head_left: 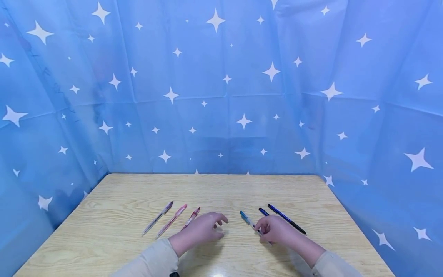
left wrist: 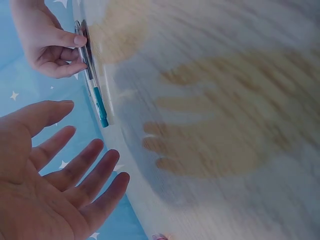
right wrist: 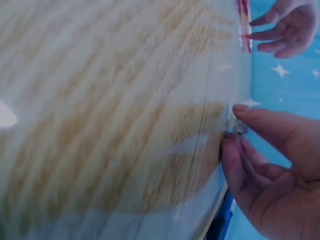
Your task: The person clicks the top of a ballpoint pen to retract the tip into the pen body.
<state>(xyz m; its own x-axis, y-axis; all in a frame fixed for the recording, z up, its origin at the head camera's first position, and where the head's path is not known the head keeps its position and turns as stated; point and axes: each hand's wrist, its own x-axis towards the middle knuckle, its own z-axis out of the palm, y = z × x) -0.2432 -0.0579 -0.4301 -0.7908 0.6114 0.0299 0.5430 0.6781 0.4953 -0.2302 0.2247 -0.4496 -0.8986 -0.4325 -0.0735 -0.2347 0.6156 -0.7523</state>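
My right hand (head_left: pixel 278 231) pinches a clear pen with a teal end (head_left: pixel 246 218) between thumb and fingers. The left wrist view shows that teal pen (left wrist: pixel 100 107) low over the tabletop; whether it touches the wood I cannot tell. In the right wrist view the pen's round end (right wrist: pixel 240 129) points toward the camera. My left hand (head_left: pixel 204 229) holds nothing, its fingers spread and slightly bent. Just beside it lies a red pen (head_left: pixel 192 216), partly hidden by the hand.
Left of the red pen lie a pink pen (head_left: pixel 173 220) and a purple pen (head_left: pixel 158 217), slanted alike. Beyond the right hand are a blue pen (head_left: pixel 263 211), partly covered, and a longer dark blue pen (head_left: pixel 286 218). Star-patterned blue curtains (head_left: pixel 221 115) surround the wooden table (head_left: pixel 214 192).
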